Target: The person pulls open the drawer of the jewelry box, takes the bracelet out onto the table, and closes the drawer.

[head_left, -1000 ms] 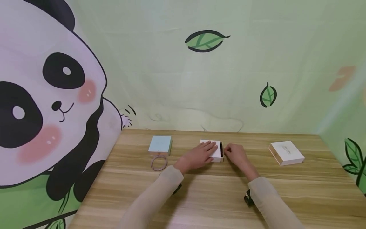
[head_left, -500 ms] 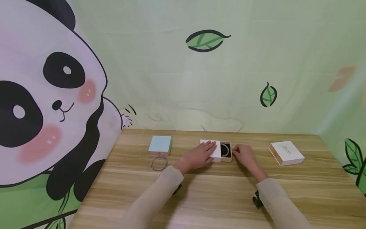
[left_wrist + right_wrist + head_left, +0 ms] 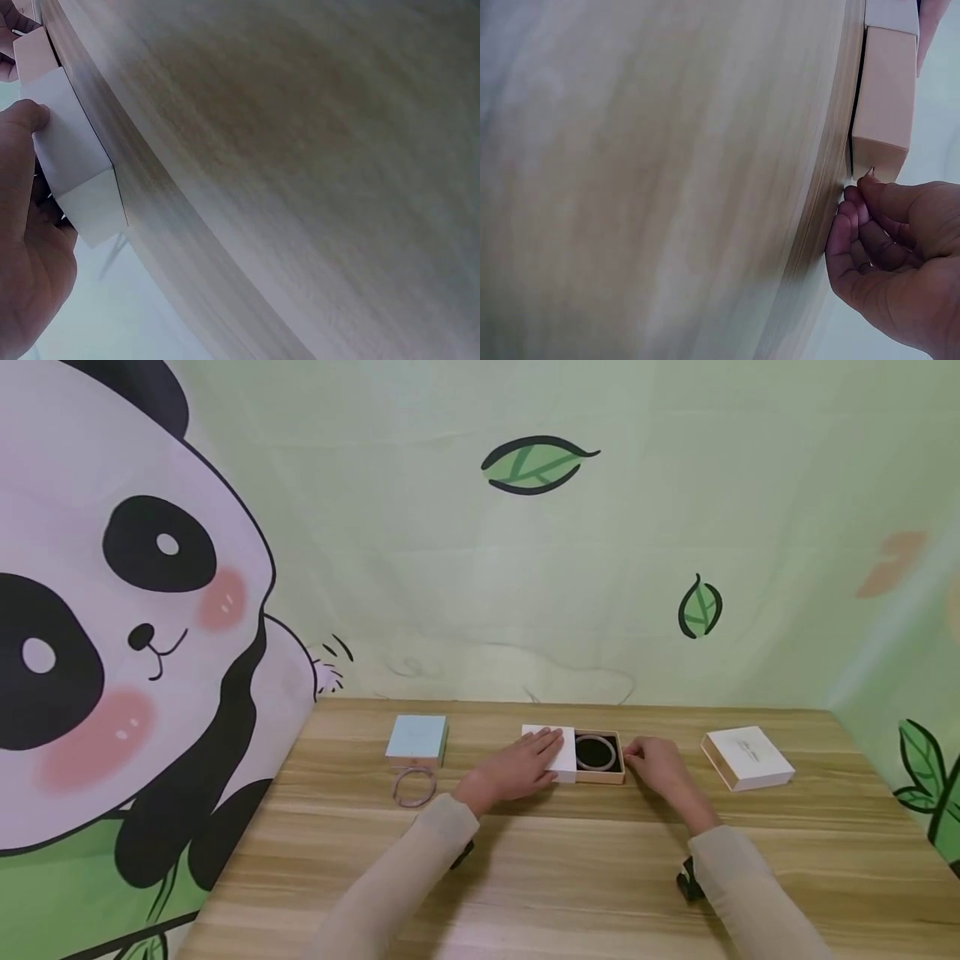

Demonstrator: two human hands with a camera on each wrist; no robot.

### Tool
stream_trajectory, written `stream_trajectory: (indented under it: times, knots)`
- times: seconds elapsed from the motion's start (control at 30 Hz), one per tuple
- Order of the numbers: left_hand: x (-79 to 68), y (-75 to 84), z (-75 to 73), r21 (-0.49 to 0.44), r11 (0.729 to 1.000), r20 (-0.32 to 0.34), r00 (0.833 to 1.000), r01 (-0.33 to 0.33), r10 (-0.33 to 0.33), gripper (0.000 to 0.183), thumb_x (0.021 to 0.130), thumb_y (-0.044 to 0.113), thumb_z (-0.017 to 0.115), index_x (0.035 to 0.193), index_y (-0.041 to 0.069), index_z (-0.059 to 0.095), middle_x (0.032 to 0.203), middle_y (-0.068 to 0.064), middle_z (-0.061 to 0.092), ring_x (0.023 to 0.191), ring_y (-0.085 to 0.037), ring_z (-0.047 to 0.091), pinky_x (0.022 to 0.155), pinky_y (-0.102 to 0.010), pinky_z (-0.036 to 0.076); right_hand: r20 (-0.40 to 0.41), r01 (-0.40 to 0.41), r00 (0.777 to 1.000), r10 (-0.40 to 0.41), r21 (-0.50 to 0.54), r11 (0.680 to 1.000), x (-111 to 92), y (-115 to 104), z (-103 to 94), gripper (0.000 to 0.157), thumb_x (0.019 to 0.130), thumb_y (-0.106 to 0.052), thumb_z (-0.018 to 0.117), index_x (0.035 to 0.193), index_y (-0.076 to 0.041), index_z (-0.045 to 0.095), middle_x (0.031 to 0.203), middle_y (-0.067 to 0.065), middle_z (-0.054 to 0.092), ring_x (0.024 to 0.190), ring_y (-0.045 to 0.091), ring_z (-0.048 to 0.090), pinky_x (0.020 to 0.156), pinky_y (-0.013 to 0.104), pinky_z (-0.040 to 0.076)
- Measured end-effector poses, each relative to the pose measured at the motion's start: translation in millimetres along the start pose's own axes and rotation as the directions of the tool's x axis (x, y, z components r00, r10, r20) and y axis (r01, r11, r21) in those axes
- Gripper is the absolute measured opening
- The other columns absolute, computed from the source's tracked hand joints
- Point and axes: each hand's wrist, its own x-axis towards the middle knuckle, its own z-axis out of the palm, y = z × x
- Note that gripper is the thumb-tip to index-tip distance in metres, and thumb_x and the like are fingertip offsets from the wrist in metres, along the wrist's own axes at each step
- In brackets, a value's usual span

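Note:
A white drawer box stands at the back middle of the table, its inner tray (image 3: 621, 777) sticking out rightward from the white sleeve (image 3: 567, 767). Inside the tray a greyish-mauve bangle (image 3: 612, 760) lies on a black lining. My left hand (image 3: 513, 770) rests on the sleeve, fingers straight across its top; the left wrist view shows the thumb (image 3: 34, 115) pressed to the near side. At the tray's right end my right hand (image 3: 660, 766) pinches a small pull tab (image 3: 871, 171) between thumb and fingers. Part of the sleeve is hidden under my left hand.
A second mauve bangle (image 3: 394, 789) lies on the wooden table (image 3: 555, 877), in front of a light-blue box (image 3: 417, 737) on the left. Another white box (image 3: 748, 758) with small print stands to the right. A printed cloth backdrop (image 3: 420, 552) rises behind the table edge.
My right hand has moved to the right, drawing the tray out of the sleeve, and the bangle inside has come into view. My left hand has stayed on the sleeve.

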Motion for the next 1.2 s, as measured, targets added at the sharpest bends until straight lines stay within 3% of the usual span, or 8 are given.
stream_trajectory:
  times: [0.43, 0.73, 0.93, 1.2]
  knots:
    - [3.1, -2.1, 6.1, 0.008, 1.0, 0.005, 1.0, 0.003, -0.003, 0.065, 0.111, 0.041, 0.033, 0.163, 0.008, 0.015, 0.17, -0.006, 0.014, 0.157, -0.021, 0.012, 0.126, -0.034, 0.014, 0.04, -0.017, 0.999, 0.016, 0.024, 1.0, -1, -2, -3.5, 0.011, 0.095, -0.004, 0.066, 0.094, 0.006, 0.071, 0.089, 0.019, 0.072, 0.082, 0.033, 0.067, 0.078, 0.051, 0.055]
    - [2.8, -2.5, 1.2, -0.007, 1.0, -0.027, 1.0, -0.007, 0.007, 0.065, 0.11, 0.041, 0.04, 0.162, 0.007, 0.021, 0.169, -0.008, 0.019, 0.155, -0.022, 0.019, 0.125, -0.034, 0.019, -0.007, -0.043, 0.999, 0.044, 0.039, 0.998, 9, -30, -9.6, 0.021, 0.097, -0.003, 0.058, 0.112, 0.009, 0.066, 0.107, 0.026, 0.068, 0.097, 0.038, 0.066, 0.082, 0.05, 0.056]
    - [3.6, -1.8, 1.6, -0.001, 1.0, -0.019, 1.0, 0.001, -0.001, 0.066, 0.11, 0.043, 0.038, 0.163, 0.008, 0.02, 0.17, -0.007, 0.017, 0.156, -0.022, 0.017, 0.125, -0.033, 0.017, 0.104, 0.037, 0.994, -0.03, -0.065, 0.997, 15, -53, -8.9, 0.029, 0.096, -0.01, 0.065, 0.118, 0.009, 0.066, 0.116, 0.028, 0.066, 0.106, 0.039, 0.063, 0.091, 0.053, 0.054]
    - [2.5, 0.1, 2.7, 0.026, 1.0, -0.02, 1.0, 0.011, -0.01, 0.065, 0.11, 0.043, 0.037, 0.163, 0.008, 0.02, 0.169, -0.006, 0.018, 0.156, -0.022, 0.015, 0.125, -0.032, 0.017, 0.262, 0.082, 0.964, -0.047, -0.123, 0.989, 19, -64, 1.2, 0.051, 0.095, -0.02, 0.073, 0.132, 0.011, 0.058, 0.134, 0.033, 0.055, 0.121, 0.045, 0.057, 0.104, 0.058, 0.046]
